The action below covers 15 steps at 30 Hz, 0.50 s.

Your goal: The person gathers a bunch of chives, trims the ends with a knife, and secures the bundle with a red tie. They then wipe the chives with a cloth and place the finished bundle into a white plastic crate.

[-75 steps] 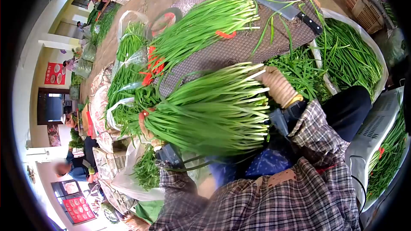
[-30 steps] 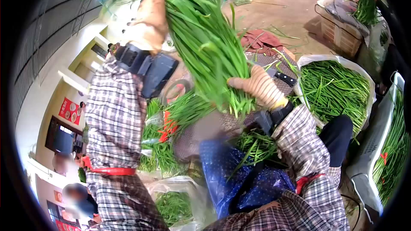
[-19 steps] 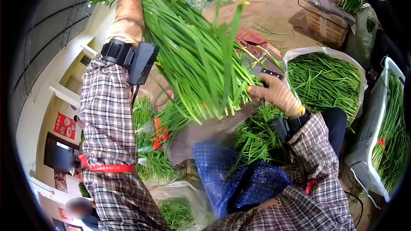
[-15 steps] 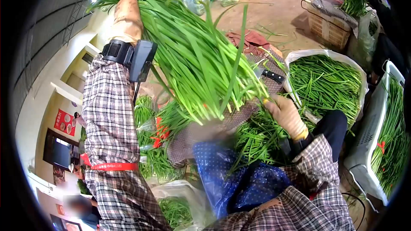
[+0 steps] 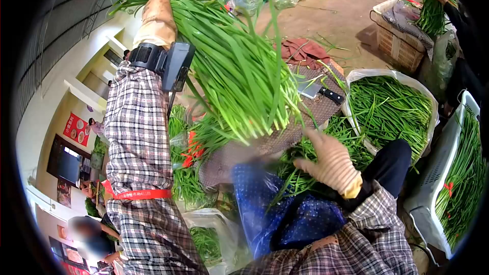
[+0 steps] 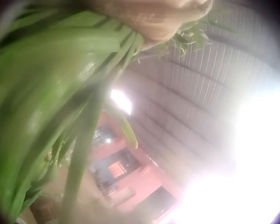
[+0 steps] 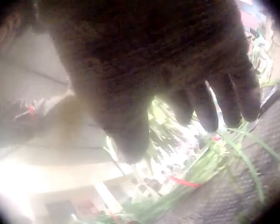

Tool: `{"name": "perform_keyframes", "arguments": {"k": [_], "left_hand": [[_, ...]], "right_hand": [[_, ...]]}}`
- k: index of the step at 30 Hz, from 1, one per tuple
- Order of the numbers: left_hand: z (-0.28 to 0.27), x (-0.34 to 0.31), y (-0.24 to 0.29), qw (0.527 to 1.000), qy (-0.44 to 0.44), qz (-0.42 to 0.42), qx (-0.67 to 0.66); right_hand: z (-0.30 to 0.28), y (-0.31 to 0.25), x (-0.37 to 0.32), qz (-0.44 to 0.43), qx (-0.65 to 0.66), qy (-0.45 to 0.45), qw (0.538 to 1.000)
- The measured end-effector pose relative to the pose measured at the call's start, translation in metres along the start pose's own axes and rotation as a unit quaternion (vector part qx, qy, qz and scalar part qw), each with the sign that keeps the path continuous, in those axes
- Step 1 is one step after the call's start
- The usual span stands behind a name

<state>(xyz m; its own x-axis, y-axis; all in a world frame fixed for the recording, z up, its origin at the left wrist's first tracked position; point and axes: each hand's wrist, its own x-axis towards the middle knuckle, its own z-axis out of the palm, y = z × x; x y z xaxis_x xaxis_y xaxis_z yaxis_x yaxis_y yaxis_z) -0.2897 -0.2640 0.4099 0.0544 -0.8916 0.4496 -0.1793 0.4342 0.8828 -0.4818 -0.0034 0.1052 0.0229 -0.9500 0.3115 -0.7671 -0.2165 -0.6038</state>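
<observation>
A large bunch of long green stalks [image 5: 237, 66] hangs tilted in the head view, pale ends at lower right. My gloved left hand [image 5: 157, 14] grips it near the leafy upper end; in the left wrist view the hand [image 6: 154, 18] is at the top edge, against the stalks [image 6: 42, 93]. My gloved right hand [image 5: 328, 162] is off the bunch, below its pale ends and over loose greens [image 5: 351, 135]. The right wrist view shows that hand [image 7: 158, 60] with fingers extended and parted, holding nothing. Behind the bunch a knife [image 5: 326, 93] lies on the patterned mat [image 5: 285, 140].
A lined container of green stalks [image 5: 389, 109] stands right of the mat, and a grey crate [image 5: 433, 188] further right. A woven basket [image 5: 397, 40] is at the back right. Tied bunches with red bands [image 5: 192, 148] lie beyond the mat's left end. A person [image 5: 97, 239] is at lower left.
My right hand has let go of the stalks' pale ends and moved down and back, its fingers spreading. My left hand has kept its grip, having raised and tilted the bunch earlier.
</observation>
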Motion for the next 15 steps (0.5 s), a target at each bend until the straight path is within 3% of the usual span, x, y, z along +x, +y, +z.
{"name": "perform_keyframes", "arguments": {"k": [1, 3, 5, 7, 8, 9, 11, 13, 14, 15], "left_hand": [[0.0, -0.003, 0.001, 0.999, -0.011, 0.019, 0.025], [-0.008, 0.009, -0.004, 0.998, -0.039, 0.021, 0.052], [-0.002, -0.008, 0.005, 1.0, -0.006, -0.011, -0.005], [-0.005, -0.009, 0.005, 0.999, -0.011, -0.016, -0.027], [-0.007, -0.01, 0.005, 1.0, -0.002, -0.003, -0.016], [-0.01, -0.013, 0.006, 1.0, 0.008, 0.01, -0.005], [-0.015, -0.015, 0.003, 0.999, 0.011, -0.003, -0.038], [-0.023, -0.014, -0.003, 0.997, 0.011, -0.013, -0.072], [-0.026, -0.017, -0.004, 0.996, -0.004, -0.026, -0.081], [-0.026, -0.018, -0.005, 0.996, -0.005, -0.027, -0.082]], "right_hand": [[-0.004, -0.007, 0.014, -0.024, 0.04, 0.085, 0.995], [-0.012, -0.013, 0.045, 0.002, 0.062, 0.17, 0.983], [0.008, 0.007, 0.072, -0.003, 0.078, 0.206, 0.975], [0.046, 0.035, 0.088, 0.049, 0.353, 0.076, 0.931], [0.046, 0.038, 0.088, 0.03, 0.405, -0.016, 0.914], [0.039, 0.028, 0.081, 0.124, 0.354, -0.131, 0.918], [0.059, 0.026, 0.048, 0.034, 0.239, -0.015, 0.97], [0.062, 0.036, 0.012, -0.087, 0.207, 0.03, 0.974], [0.074, 0.048, -0.002, 0.037, 0.246, -0.008, 0.969], [0.091, 0.076, -0.015, 0.132, 0.189, -0.094, 0.969]]}}
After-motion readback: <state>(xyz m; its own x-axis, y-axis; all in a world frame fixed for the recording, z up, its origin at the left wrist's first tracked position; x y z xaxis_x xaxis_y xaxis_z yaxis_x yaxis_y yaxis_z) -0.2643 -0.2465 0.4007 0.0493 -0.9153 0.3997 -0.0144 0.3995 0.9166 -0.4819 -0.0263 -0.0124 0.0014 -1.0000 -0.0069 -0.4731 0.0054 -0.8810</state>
